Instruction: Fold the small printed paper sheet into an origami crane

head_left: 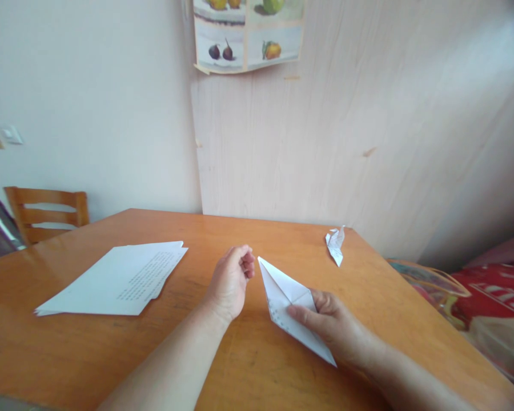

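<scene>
My right hand grips a folded white paper, thumb on top and fingers beneath. Its shape is a long kite with creases meeting near the middle and some print along the lower left edge. Just left of the paper's upper tip is my left hand, apart from it. The left fingers are curled in towards the thumb, and nothing shows in them. Farther back on the right, a small folded paper figure, somewhat like a bird, lies on the wooden table.
A stack of white sheets, the top one partly printed, lies on the table's left side. Behind it stands a wooden chair. A wall with a fruit poster borders the back. Red bags sit beyond the right edge.
</scene>
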The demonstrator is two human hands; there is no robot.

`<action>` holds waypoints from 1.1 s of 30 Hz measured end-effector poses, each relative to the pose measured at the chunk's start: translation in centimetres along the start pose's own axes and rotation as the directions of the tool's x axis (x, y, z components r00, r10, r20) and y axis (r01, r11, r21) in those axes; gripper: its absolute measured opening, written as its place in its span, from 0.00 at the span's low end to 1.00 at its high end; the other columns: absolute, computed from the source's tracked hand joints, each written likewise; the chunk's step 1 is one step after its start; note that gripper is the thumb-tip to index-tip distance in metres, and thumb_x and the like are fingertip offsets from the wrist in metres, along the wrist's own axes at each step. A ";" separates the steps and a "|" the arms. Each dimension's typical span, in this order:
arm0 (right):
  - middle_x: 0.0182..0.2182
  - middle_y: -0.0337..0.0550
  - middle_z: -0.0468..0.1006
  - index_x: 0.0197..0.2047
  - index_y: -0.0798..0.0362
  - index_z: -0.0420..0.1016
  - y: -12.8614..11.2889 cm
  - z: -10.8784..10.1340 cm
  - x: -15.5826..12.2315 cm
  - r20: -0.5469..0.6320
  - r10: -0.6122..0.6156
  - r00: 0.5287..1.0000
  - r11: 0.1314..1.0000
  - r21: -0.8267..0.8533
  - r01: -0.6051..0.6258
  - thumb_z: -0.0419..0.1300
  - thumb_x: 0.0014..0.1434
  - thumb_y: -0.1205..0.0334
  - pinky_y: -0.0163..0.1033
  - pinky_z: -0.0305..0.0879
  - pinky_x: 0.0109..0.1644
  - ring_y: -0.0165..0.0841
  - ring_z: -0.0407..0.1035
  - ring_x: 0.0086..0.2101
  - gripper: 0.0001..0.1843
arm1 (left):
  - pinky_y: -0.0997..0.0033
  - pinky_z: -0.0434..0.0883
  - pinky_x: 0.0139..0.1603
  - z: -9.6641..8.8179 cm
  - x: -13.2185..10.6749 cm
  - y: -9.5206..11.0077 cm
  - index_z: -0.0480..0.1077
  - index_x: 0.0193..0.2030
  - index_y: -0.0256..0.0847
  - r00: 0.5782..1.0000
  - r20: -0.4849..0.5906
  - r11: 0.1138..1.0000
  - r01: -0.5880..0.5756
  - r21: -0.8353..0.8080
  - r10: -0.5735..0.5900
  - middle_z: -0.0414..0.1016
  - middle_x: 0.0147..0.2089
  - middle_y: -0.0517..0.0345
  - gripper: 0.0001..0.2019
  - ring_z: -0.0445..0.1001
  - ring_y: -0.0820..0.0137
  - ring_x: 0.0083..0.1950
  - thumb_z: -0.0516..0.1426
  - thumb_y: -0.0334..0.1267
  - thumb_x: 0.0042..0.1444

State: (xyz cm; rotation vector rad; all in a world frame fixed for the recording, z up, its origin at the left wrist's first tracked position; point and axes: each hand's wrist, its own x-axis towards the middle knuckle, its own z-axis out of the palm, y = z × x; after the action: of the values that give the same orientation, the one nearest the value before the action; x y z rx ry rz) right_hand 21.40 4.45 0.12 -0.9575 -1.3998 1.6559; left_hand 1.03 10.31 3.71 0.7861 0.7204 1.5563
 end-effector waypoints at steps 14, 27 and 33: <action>0.22 0.34 0.67 0.33 0.54 0.70 -0.1 0.2 0.2 -0.037 -0.081 0.996 0.996 -0.048 0.079 0.67 0.56 0.42 0.31 0.48 0.23 0.23 0.55 0.21 0.23 | 0.71 0.62 0.40 1.1 -1.7 -0.1 0.75 0.33 0.38 0.948 0.294 0.985 0.077 0.157 -0.121 0.69 0.31 0.61 0.08 0.65 0.72 0.35 0.67 0.38 0.50; 0.21 0.33 0.65 0.31 0.54 0.69 -0.5 0.3 0.0 -0.023 -0.075 0.997 0.995 -0.066 0.073 0.66 0.57 0.42 0.31 0.46 0.23 0.23 0.53 0.20 0.23 | 0.72 0.62 0.40 1.1 -1.6 0.1 0.78 0.35 0.38 0.972 0.219 0.992 0.063 0.110 -0.086 0.71 0.33 0.61 0.08 0.67 0.74 0.35 0.67 0.38 0.49; 0.20 0.33 0.66 0.30 0.54 0.69 -0.5 0.2 -0.1 -0.030 -0.062 0.998 0.995 -0.076 0.060 0.66 0.56 0.41 0.31 0.46 0.23 0.23 0.53 0.20 0.24 | 0.72 0.63 0.39 0.9 -1.4 0.4 0.76 0.37 0.39 0.964 0.249 0.994 0.073 0.075 -0.090 0.71 0.32 0.61 0.08 0.68 0.73 0.35 0.66 0.36 0.49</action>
State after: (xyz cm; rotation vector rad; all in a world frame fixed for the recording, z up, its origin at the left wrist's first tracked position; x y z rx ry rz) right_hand 21.25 4.35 0.64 -0.9701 -1.4641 1.5460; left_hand 1.63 8.93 4.42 0.9714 0.6102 1.3344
